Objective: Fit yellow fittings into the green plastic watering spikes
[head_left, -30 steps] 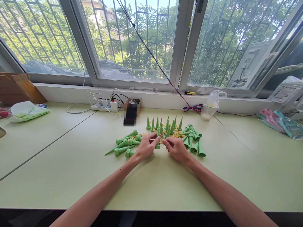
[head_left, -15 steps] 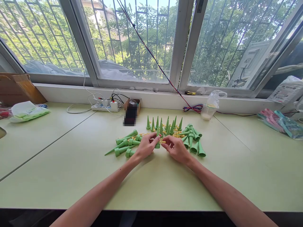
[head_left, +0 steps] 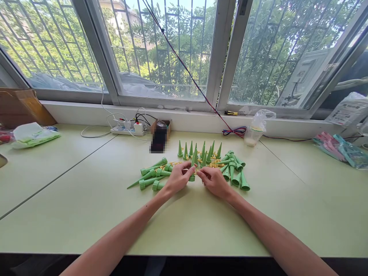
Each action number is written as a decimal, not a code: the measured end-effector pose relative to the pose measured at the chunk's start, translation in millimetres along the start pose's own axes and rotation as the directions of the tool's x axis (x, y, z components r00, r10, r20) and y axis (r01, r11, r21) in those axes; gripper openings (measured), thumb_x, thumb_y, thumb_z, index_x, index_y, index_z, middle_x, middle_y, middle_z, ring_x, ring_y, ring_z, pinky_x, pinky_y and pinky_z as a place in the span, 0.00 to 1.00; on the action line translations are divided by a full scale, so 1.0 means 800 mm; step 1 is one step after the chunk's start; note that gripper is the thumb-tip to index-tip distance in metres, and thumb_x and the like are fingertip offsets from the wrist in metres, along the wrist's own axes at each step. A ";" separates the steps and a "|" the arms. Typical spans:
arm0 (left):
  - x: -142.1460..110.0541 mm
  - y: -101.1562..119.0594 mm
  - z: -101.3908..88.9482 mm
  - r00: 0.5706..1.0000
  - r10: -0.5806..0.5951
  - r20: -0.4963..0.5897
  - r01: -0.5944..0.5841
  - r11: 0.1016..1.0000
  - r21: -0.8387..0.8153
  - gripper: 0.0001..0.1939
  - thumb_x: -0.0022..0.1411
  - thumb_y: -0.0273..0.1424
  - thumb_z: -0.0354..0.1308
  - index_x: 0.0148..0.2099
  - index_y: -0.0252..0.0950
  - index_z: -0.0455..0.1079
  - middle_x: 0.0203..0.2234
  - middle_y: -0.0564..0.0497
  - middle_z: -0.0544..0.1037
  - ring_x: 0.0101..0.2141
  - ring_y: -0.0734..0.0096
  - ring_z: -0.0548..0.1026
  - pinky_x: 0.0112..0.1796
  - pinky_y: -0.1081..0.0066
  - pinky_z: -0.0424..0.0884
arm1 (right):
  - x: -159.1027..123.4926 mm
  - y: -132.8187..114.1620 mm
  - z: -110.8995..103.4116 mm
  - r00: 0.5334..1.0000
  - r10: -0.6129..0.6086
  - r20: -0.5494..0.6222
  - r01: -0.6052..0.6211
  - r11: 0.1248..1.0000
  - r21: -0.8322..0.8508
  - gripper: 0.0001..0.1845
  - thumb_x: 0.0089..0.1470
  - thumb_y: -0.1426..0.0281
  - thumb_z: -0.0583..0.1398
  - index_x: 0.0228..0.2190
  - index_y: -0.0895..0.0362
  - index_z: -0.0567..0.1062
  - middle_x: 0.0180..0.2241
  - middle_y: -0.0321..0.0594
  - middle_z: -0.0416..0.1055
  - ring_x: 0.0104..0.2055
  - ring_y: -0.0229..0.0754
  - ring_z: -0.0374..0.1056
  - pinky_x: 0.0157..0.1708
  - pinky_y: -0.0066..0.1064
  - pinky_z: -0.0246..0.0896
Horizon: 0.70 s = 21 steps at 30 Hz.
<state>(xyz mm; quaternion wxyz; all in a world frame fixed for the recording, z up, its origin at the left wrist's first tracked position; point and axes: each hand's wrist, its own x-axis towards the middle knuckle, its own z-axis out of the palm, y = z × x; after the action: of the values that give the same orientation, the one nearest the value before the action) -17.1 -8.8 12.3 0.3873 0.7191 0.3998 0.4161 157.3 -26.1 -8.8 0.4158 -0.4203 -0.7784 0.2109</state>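
Observation:
My left hand [head_left: 178, 179] is closed around a green plastic watering spike [head_left: 193, 178], its tip pointing up and its wide cap at the bottom. At the side of that spike, the fingertips of my right hand [head_left: 215, 182] pinch a small yellow valve piece [head_left: 196, 172], mostly covered by the fingers. How deep it sits in the spike I cannot tell. Behind my hands several green spikes [head_left: 179, 150] stand upright on their caps. Small yellow pieces [head_left: 214, 165] lie among them. Left of my left hand, more capped spikes [head_left: 148, 183] lie on their sides.
To the right is a heap of green cones [head_left: 236, 178], some with open ends facing me. A power strip [head_left: 126, 131], a small box [head_left: 168, 125] and a plastic cup in a bag [head_left: 253, 135] line the back of the pale green table [head_left: 184, 226].
The yellow piece was showing more between spike and fingers before; now less of it is visible. The held spike tilts slightly and my right fingertips have shifted a little. The rest is still.

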 end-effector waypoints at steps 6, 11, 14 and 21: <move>0.001 0.000 0.000 1.000 0.002 -0.005 -0.002 1.000 0.006 0.15 0.61 0.40 0.53 0.37 0.32 0.72 0.28 0.50 0.74 0.28 0.72 0.69 0.27 0.74 0.64 | -0.001 -0.004 -0.001 1.000 -0.001 -0.030 0.001 1.000 0.018 0.12 0.60 0.63 0.57 0.34 0.58 0.73 0.21 0.33 0.67 0.22 0.34 0.59 0.25 0.25 0.55; 0.002 -0.004 0.000 1.000 0.010 -0.008 -0.010 1.000 0.004 0.16 0.62 0.40 0.52 0.38 0.32 0.73 0.30 0.49 0.75 0.29 0.70 0.71 0.28 0.74 0.65 | -0.001 -0.005 -0.001 0.999 -0.022 -0.023 0.023 0.999 0.022 0.09 0.59 0.65 0.58 0.35 0.58 0.74 0.24 0.35 0.69 0.24 0.35 0.62 0.26 0.25 0.57; 0.001 -0.005 0.000 1.000 0.009 0.000 -0.009 1.000 -0.003 0.16 0.61 0.41 0.53 0.38 0.32 0.73 0.29 0.49 0.74 0.29 0.70 0.71 0.27 0.74 0.65 | -0.001 -0.002 0.000 1.000 -0.016 -0.007 0.016 1.000 0.019 0.11 0.61 0.64 0.56 0.33 0.58 0.74 0.21 0.35 0.69 0.23 0.36 0.61 0.26 0.26 0.57; 0.000 0.000 0.000 1.000 0.007 -0.004 -0.007 1.000 -0.005 0.15 0.62 0.40 0.53 0.36 0.32 0.72 0.28 0.49 0.75 0.28 0.72 0.70 0.28 0.74 0.66 | 0.000 -0.002 0.000 1.000 -0.006 -0.003 0.006 1.000 -0.008 0.17 0.63 0.61 0.53 0.29 0.58 0.74 0.20 0.34 0.67 0.21 0.35 0.59 0.25 0.27 0.55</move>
<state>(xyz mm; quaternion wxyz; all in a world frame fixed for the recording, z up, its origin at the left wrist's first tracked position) -17.3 -8.5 12.3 0.3868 0.7186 0.3972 0.4199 156.3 -26.9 -7.5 0.4158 -0.4202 -0.7798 0.2059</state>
